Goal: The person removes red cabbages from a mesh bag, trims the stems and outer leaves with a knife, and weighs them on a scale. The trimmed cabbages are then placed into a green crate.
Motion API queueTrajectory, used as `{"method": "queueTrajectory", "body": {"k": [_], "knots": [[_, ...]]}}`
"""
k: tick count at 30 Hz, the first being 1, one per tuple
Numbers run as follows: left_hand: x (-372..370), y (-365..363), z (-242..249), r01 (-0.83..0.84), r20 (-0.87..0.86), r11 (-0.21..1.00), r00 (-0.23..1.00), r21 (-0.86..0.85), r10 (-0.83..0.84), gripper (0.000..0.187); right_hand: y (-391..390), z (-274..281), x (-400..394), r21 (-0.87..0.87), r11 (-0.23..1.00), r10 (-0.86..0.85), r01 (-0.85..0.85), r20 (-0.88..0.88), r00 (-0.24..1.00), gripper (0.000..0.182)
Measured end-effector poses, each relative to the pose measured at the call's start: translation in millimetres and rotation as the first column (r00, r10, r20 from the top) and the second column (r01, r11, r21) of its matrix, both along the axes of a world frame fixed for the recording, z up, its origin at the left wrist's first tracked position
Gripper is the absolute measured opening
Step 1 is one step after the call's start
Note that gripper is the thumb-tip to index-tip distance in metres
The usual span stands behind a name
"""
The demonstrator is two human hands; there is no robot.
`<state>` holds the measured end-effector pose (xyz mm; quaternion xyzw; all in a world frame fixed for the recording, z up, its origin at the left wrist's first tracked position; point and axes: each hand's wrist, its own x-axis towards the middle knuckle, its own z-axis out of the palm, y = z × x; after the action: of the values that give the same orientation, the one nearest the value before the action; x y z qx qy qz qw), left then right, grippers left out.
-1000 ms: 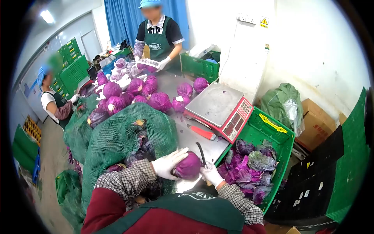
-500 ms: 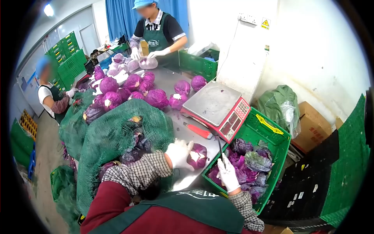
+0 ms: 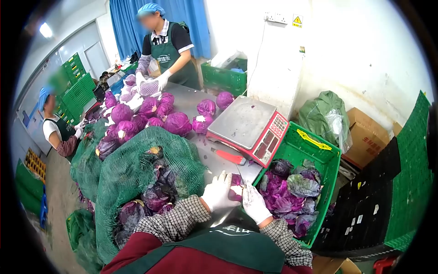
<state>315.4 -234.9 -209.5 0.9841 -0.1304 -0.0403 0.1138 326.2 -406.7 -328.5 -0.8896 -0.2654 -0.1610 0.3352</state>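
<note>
A trimmed red cabbage [image 3: 236,192] with a pale cut stem end stands at the table's near edge, partly covered by my hands. My gloved left hand [image 3: 219,192] grips it from the left, fingers curved against its side. Close on its right is my gloved right hand [image 3: 254,203], closed around a knife [image 3: 239,171] whose thin blade points up over the cabbage; the handle is hidden in my palm. Left of my hands, a green mesh sack [image 3: 132,166] lies open with untrimmed red cabbages [image 3: 157,192] showing inside.
A red-framed scale [image 3: 244,123] stands ahead, with a red-handled cutter [image 3: 228,156] beside it. At right, a green crate [image 3: 331,171] holds stripped purple leaves [image 3: 292,189]. Several cabbages [image 3: 178,123] lie farther back. Across the table a co-worker [image 3: 166,50] handles a net-wrapped cabbage; another person [image 3: 57,123] stands left.
My right hand has moved left from above the crate, bringing the knife up to the cabbage. My left hand has shifted slightly, still on the cabbage. The view has turned a little.
</note>
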Motion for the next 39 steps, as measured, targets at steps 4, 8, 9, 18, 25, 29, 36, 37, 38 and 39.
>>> {"method": "queueTrajectory", "body": {"k": [4,8,9,18,25,29,36,37,38,39], "knots": [[2,-3,3,-0.006,0.036,1.0,0.999,-0.012,0.007,0.106,-9,22,3,-0.15,0.989,-0.018,0.011,-0.04,0.999,0.038],[-8,-6,-1,-0.002,0.1,0.999,0.995,-0.05,0.007,0.104,-44,-23,29,-0.268,0.955,-0.143,0.129,-0.032,0.989,0.028],[-9,2,-9,0.024,0.163,0.995,0.987,-0.092,-0.008,0.104,-50,-37,30,-0.118,0.989,-0.069,0.09,0.174,0.982,0.028],[-11,39,-21,0.185,0.168,0.965,0.974,-0.186,-0.154,0.104,-13,32,10,0.62,0.755,0.183,0.215,-0.513,0.839,0.027],[-5,54,-12,0.23,0.016,0.954,0.973,-0.195,-0.231,0.117,-9,54,-4,0.718,0.576,0.298,0.39,-0.629,0.718,0.015],[7,41,-26,0.144,-0.119,0.934,0.974,-0.328,-0.192,0.126,5,72,-3,0.744,0.644,0.225,0.178,-0.407,0.885,0.013],[8,47,-39,-0.012,-0.183,0.691,0.967,-0.723,-0.175,0.116,-129,-43,-9,0.679,0.354,0.108,0.643,-0.713,0.693,0.011],[15,52,-50,-0.005,-0.17,0.536,0.95,-0.844,-0.26,0.098,-153,-94,-3,0.709,0.29,0.054,0.642,-0.682,0.729,0.011],[18,52,-55,0.023,-0.138,0.608,0.966,-0.793,-0.217,0.099,-163,-129,4,0.803,0.273,-0.083,0.529,-0.528,0.845,0.013],[17,54,-58,0.043,-0.108,0.681,0.978,-0.731,-0.177,0.1,-150,-75,-6,0.32,0.724,-0.521,0.611,-0.327,0.788,0.025]]}}
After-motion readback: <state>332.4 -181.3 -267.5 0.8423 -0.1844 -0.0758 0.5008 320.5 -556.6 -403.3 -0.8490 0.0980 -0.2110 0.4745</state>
